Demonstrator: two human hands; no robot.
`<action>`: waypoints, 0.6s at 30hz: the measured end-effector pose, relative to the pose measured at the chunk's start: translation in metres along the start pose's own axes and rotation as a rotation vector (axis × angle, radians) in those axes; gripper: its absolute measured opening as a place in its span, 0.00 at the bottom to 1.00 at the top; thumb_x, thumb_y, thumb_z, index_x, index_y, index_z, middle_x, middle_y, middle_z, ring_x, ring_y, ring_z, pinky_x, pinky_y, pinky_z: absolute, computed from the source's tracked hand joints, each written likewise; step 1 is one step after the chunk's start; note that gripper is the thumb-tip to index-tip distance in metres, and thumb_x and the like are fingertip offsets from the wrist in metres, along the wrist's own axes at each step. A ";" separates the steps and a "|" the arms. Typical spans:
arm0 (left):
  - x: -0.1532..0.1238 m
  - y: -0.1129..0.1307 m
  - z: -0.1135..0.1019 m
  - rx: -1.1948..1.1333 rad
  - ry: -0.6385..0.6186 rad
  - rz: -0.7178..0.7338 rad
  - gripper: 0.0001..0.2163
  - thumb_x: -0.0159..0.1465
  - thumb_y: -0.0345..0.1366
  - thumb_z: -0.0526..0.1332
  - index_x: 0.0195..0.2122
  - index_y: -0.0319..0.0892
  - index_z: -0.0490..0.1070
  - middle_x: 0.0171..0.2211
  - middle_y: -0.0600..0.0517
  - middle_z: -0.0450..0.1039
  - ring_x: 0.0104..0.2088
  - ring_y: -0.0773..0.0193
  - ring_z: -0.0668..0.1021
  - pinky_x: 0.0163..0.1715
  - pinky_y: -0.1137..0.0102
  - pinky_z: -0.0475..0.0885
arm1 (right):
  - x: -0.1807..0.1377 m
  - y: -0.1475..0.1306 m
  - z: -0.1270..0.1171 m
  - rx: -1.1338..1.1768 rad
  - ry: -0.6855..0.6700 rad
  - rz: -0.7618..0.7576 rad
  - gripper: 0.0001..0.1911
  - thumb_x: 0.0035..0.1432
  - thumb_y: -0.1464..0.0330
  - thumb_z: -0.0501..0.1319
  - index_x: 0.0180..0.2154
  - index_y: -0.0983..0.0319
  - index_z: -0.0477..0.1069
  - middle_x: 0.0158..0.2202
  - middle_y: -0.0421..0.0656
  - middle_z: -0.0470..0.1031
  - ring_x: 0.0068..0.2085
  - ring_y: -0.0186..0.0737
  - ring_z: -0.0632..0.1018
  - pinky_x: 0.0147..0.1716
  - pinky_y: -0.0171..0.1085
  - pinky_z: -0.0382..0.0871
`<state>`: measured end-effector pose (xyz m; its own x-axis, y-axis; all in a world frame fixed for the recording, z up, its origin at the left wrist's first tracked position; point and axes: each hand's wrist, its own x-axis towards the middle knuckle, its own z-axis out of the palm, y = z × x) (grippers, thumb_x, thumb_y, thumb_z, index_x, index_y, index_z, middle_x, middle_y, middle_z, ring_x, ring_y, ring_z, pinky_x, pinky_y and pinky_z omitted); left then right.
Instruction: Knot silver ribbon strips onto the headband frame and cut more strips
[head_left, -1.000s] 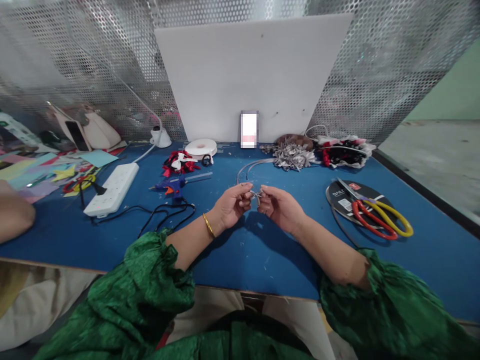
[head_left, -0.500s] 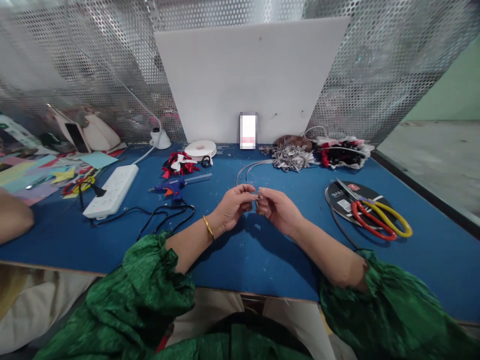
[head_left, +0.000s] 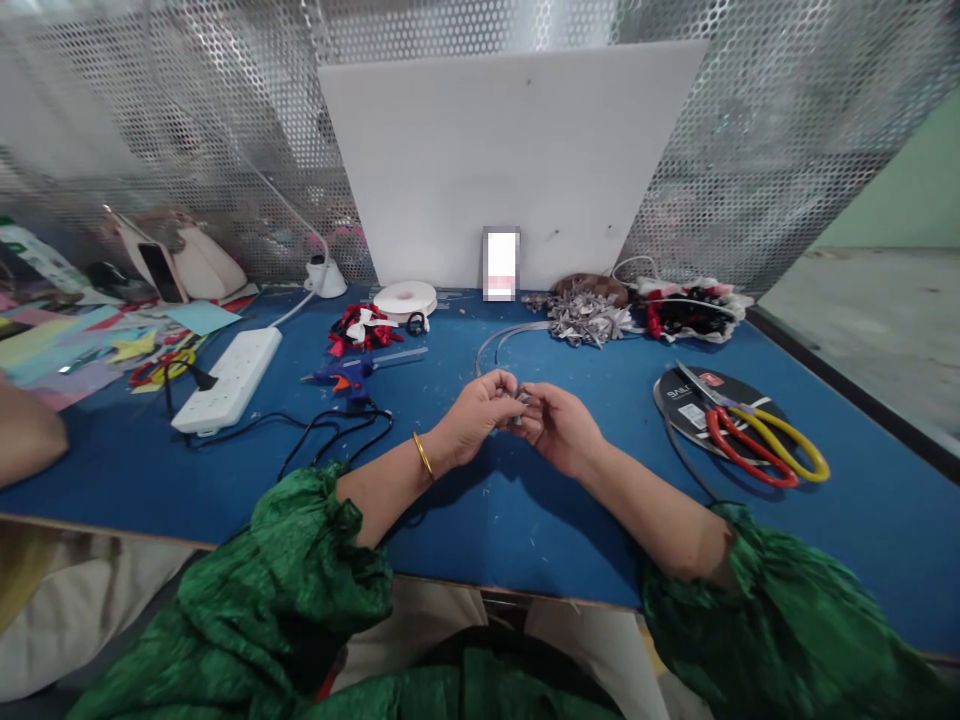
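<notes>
My left hand (head_left: 480, 412) and my right hand (head_left: 556, 425) meet over the middle of the blue table (head_left: 525, 500). Both pinch a small silver ribbon piece (head_left: 517, 402), mostly hidden between the fingertips. A gold bangle sits on my left wrist. Just behind the hands a thin silver headband (head_left: 501, 338) lies on the table. A pile of silver ribbon bows (head_left: 583, 316) sits further back to the right.
Red and yellow scissors (head_left: 757, 440) lie on a dark ribbon spool (head_left: 686, 405) at right. A blue glue gun (head_left: 352, 375), white power strip (head_left: 229, 378), white tape roll (head_left: 405, 297), and red-black bows (head_left: 360, 328) are at left. Another person's arm (head_left: 30, 440) rests at far left.
My hands have closed tighter together around the silver piece and dropped slightly; the bow shape seen one second ago is now covered by my fingers.
</notes>
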<state>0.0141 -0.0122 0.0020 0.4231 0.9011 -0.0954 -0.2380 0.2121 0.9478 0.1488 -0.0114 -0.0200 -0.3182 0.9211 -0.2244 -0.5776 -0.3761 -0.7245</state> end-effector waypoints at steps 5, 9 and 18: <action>0.002 -0.002 -0.003 -0.023 0.043 -0.002 0.14 0.49 0.29 0.66 0.32 0.42 0.61 0.21 0.59 0.65 0.19 0.74 0.69 0.21 0.77 0.57 | -0.003 0.000 0.003 -0.060 0.020 -0.040 0.13 0.47 0.65 0.66 0.22 0.62 0.64 0.18 0.34 0.55 0.19 0.28 0.58 0.20 0.32 0.59; 0.007 -0.005 -0.009 -0.062 0.084 -0.023 0.13 0.48 0.29 0.67 0.33 0.40 0.65 0.17 0.63 0.56 0.16 0.76 0.60 0.19 0.76 0.54 | -0.005 -0.002 0.003 -0.247 0.067 -0.151 0.14 0.48 0.61 0.67 0.24 0.62 0.66 0.19 0.34 0.58 0.21 0.29 0.60 0.20 0.32 0.54; 0.012 -0.010 -0.018 0.020 0.083 -0.046 0.09 0.48 0.32 0.68 0.28 0.37 0.69 0.21 0.56 0.65 0.18 0.75 0.64 0.21 0.75 0.57 | -0.007 -0.004 0.003 -0.277 0.052 -0.169 0.16 0.48 0.58 0.68 0.26 0.63 0.68 0.19 0.33 0.57 0.21 0.28 0.60 0.22 0.31 0.54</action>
<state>0.0062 0.0033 -0.0140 0.3590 0.9190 -0.1629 -0.2023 0.2470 0.9477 0.1510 -0.0163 -0.0130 -0.1929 0.9746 -0.1139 -0.3903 -0.1827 -0.9024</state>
